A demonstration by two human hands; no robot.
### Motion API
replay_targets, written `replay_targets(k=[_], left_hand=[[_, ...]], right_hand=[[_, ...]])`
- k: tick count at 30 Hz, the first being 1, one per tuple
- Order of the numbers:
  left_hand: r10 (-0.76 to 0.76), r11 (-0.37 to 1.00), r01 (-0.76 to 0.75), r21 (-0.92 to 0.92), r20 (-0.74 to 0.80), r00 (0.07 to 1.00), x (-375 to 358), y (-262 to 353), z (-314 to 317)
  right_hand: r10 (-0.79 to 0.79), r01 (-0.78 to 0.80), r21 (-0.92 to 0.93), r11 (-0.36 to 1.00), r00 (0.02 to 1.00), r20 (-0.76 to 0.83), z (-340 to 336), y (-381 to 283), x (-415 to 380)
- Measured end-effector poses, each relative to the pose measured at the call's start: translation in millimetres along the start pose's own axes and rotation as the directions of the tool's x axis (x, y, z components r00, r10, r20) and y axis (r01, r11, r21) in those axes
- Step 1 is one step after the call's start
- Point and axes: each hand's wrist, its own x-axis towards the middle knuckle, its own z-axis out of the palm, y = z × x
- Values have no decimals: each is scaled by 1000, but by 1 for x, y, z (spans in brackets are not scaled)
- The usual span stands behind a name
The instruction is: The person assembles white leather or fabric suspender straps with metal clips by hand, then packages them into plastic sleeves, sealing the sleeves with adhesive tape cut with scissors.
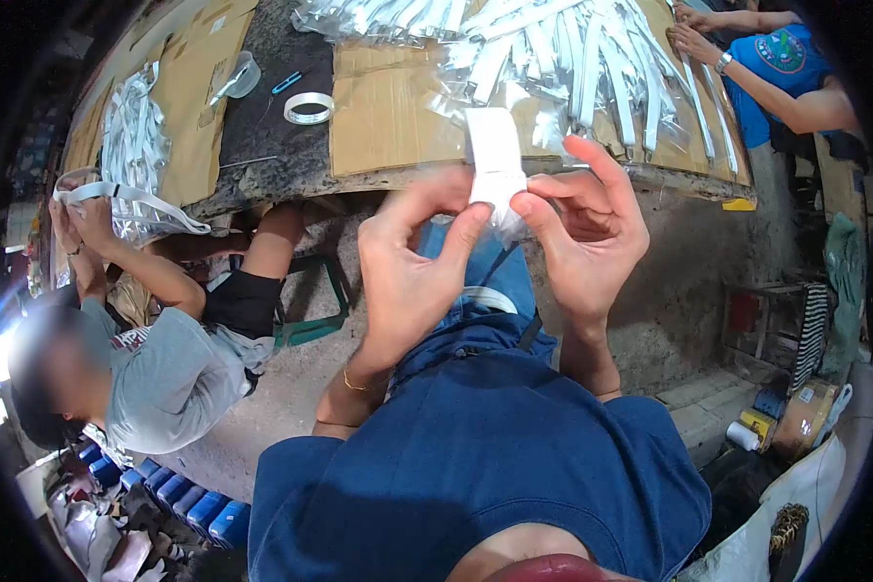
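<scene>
Strap (495,145) lies centred between them, as I watch remotely — left hand (407,262) and right hand (597,233) each pinching its near end, neither clearly closer — with its long axis pointing away from me toward the table (281,173).

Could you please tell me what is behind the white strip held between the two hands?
Brown cardboard and plastic-wrapped white straps show behind the white strip; whatever the strip itself and the fingers cover cannot be seen.
</scene>
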Motion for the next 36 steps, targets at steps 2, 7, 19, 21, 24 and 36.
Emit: replay_targets(k=[2, 7, 19, 21, 24, 36], left_hand=[[-94, 986, 90, -143, -21, 995, 2, 7, 5], [-174, 948, 147, -283, -71, 982, 0, 1, 9], [200, 954, -195, 229, 3, 980, -1, -11, 16], [244, 924, -241, 296, 25, 969, 1, -10, 18], [310, 881, -300, 367, 33, 950, 1, -11, 23], [235, 938, -194, 288, -115, 965, 2, -19, 26]], right_hand=[[-19, 19, -8, 1000, 1000, -2, 2, 1, 3], [-40, 39, -38, 999, 999, -26, 6, 4, 6], [-101, 70, -204, 976, 985, -143, 12, 16, 7], [-110, 80, -193, 978, 982, -151, 12, 19, 9], [-111, 77, -198, 977, 980, -166, 10, 21, 7], [51, -48, 47, 998, 996, -73, 1, 16, 5]])
